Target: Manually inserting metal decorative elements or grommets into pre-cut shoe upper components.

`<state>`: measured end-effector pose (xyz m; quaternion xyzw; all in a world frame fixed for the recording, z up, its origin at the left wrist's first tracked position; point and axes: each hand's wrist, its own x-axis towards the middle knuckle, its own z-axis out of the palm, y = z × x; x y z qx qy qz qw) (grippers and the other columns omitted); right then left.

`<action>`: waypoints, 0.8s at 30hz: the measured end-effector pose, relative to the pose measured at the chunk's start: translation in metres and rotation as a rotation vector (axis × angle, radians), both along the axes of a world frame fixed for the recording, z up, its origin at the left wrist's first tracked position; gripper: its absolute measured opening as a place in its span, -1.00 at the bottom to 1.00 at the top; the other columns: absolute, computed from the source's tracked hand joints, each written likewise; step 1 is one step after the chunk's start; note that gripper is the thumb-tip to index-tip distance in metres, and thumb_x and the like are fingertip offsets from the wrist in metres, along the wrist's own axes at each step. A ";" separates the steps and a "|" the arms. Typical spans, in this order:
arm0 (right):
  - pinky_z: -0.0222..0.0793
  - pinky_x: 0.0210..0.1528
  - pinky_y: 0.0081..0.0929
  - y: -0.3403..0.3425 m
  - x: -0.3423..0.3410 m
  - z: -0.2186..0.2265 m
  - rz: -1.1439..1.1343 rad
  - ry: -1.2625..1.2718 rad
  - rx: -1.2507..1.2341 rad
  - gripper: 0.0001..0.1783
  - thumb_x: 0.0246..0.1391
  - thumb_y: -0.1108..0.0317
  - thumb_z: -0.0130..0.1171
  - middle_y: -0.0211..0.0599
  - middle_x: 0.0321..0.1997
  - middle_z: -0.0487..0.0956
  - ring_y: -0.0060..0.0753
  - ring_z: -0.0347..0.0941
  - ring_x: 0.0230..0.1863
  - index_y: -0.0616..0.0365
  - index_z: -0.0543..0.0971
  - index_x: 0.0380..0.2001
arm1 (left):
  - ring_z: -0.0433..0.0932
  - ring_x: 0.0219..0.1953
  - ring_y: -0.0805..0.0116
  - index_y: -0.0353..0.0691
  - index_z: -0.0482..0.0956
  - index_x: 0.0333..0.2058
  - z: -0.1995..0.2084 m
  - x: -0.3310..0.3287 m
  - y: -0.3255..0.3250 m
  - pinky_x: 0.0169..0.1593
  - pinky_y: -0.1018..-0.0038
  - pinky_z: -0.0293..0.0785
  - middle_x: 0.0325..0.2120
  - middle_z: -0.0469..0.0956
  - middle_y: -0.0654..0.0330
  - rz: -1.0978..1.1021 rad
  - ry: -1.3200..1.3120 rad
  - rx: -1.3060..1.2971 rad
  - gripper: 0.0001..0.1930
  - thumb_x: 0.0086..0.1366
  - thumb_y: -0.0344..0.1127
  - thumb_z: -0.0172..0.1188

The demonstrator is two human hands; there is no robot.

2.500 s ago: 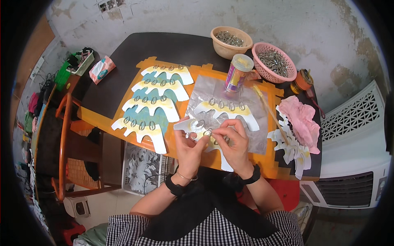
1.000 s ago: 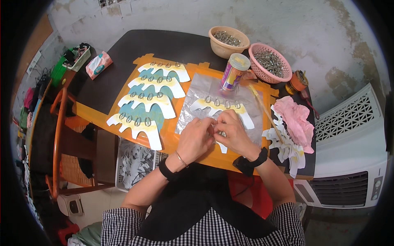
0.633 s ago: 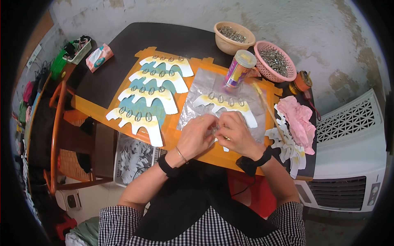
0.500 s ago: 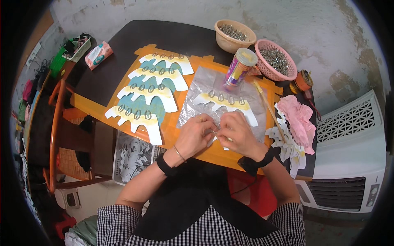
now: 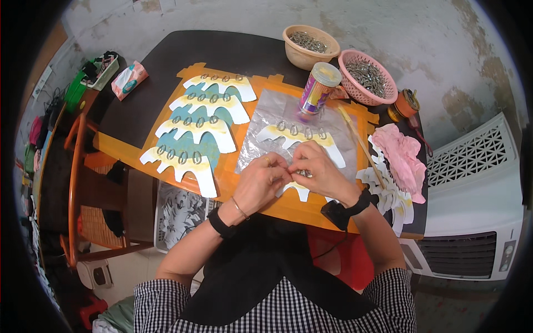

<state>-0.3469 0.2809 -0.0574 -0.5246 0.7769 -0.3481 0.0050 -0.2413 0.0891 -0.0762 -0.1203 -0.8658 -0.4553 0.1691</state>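
Note:
Over the grey plastic sheet, my left hand (image 5: 267, 175) and my right hand (image 5: 317, 169) meet with fingertips pinched together. Silvery metal loops (image 5: 302, 173) show within the curled fingers of my right hand. What sits between the left fingertips is too small to make out. Just below the hands lies a white scalloped piece (image 5: 295, 192) with a yellow smear, partly covered by them. Farther off on the sheet is another white scalloped piece (image 5: 327, 149), with oval metal loops standing along its yellow-smeared edge. At left, several similar looped pieces (image 5: 206, 178) overlap in a column.
A beige bowl (image 5: 302, 59) and a pink basket (image 5: 391, 94) hold metal loops at the back right, beside a lidded canister (image 5: 315, 100). A stick (image 5: 355, 136), more white pieces (image 5: 383, 186) and pink cloth (image 5: 398, 155) lie right. A tissue pack (image 5: 129, 80) sits far left.
My right hand has risen slightly and turned, so metal loops show under its fingers. More of the white piece below the hands is visible. The whole view has shifted slightly.

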 end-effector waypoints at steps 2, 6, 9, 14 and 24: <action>0.32 0.06 -0.27 -0.001 0.000 0.003 0.011 -0.002 0.022 -0.89 -0.07 0.40 0.43 -0.37 -0.24 0.51 -0.19 0.40 -0.02 0.13 0.67 -0.49 | 0.66 -0.20 0.08 -0.27 0.67 -0.27 0.004 0.000 -0.001 -0.10 0.28 0.58 -0.23 0.62 0.11 -0.023 0.006 -0.031 -0.81 0.11 -0.53 0.42; 0.30 0.09 -0.24 -0.007 0.004 0.008 0.014 0.046 0.036 -0.88 -0.12 0.41 0.42 -0.37 -0.23 0.51 -0.20 0.41 0.03 0.11 0.64 -0.52 | 0.67 -0.20 0.06 -0.21 0.51 -0.15 0.008 -0.002 -0.002 -0.10 0.25 0.57 -0.28 0.65 0.12 0.015 -0.136 -0.019 -0.65 0.11 -0.52 0.43; 0.29 0.09 -0.20 -0.009 0.007 0.006 0.020 0.204 0.005 -0.85 -0.18 0.44 0.43 -0.37 -0.21 0.51 -0.19 0.41 0.05 0.09 0.63 -0.49 | 0.67 -0.18 0.05 -0.20 0.49 -0.13 0.007 -0.004 -0.003 -0.10 0.25 0.57 -0.28 0.65 0.11 -0.005 -0.140 -0.009 -0.63 0.11 -0.50 0.44; 0.31 0.06 -0.16 -0.002 0.009 0.001 0.070 0.332 -0.051 -0.79 -0.22 0.47 0.44 -0.39 -0.19 0.51 -0.18 0.44 0.06 0.08 0.61 -0.45 | 0.67 -0.14 0.08 -0.21 0.61 -0.19 0.005 -0.005 -0.007 -0.06 0.26 0.58 -0.25 0.68 0.12 -0.023 -0.127 -0.048 -0.73 0.12 -0.48 0.43; 0.35 0.09 -0.18 0.007 0.006 0.000 0.134 0.381 -0.060 -0.79 -0.22 0.46 0.41 -0.35 -0.15 0.52 -0.20 0.45 0.09 0.12 0.61 -0.44 | 0.64 -0.09 0.13 -0.18 0.73 -0.35 -0.006 -0.006 -0.010 -0.04 0.27 0.58 -0.19 0.71 0.22 -0.064 0.013 -0.071 -0.91 0.14 -0.40 0.43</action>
